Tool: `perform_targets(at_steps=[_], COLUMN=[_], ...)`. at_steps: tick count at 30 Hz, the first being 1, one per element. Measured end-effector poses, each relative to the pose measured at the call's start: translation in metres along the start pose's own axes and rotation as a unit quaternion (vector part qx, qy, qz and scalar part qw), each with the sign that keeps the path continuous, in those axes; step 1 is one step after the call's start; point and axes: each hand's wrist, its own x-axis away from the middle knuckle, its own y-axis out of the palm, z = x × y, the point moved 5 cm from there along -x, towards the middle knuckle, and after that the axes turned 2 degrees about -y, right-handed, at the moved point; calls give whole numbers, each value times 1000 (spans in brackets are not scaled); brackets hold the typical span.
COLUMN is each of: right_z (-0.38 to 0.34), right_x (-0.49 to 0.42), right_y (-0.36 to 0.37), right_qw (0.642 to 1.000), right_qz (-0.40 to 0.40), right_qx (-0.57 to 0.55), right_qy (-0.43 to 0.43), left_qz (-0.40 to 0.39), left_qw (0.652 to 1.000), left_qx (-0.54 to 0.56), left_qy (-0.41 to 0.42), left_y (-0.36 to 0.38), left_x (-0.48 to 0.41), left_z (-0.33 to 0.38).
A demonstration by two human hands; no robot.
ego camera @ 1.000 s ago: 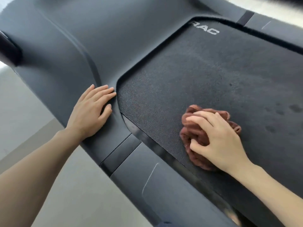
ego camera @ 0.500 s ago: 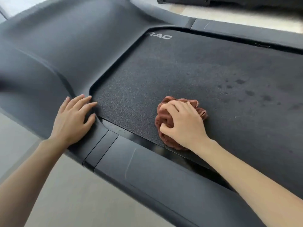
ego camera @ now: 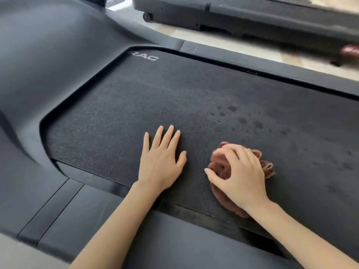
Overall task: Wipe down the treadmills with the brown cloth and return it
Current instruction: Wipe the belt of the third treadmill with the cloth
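Observation:
A bunched brown cloth (ego camera: 223,168) lies on the dark textured belt (ego camera: 174,98) of the near treadmill. My right hand (ego camera: 240,174) lies over the cloth with fingers curled around it, pressing it onto the belt near the front edge. My left hand (ego camera: 162,159) rests flat on the belt just left of the cloth, fingers straight and spread. Most of the cloth is hidden under my right hand.
The treadmill's grey side rail (ego camera: 136,226) runs along the near edge and its motor cover (ego camera: 48,45) rises at the left. Dark wet spots (ego camera: 252,121) mark the belt to the right. A second treadmill (ego camera: 242,14) stands beyond a strip of pale floor, with a reddish blurred object (ego camera: 349,51) beside it.
My left hand has left the side rail at the corner and now lies flat on the belt beside the cloth. The view has swung right; the right hand still holds the cloth.

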Motion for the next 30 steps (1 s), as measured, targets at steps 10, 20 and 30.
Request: perform_targets(at_steps=[10, 20, 30], right_z=[32, -1, 21], right_x=[-207, -68, -42], right_y=[56, 23, 5], right_qw=[998, 999, 996], right_qz=[11, 9, 37], right_qx=[30, -23, -34], right_qy=[50, -35, -76], left_qz=[47, 36, 37], left_qw=[998, 998, 999], left_qx=[40, 42, 29], left_qy=[-13, 3, 10], left_y=[-5, 0, -3], left_x=[1, 2, 3], left_z=[-1, -2, 1])
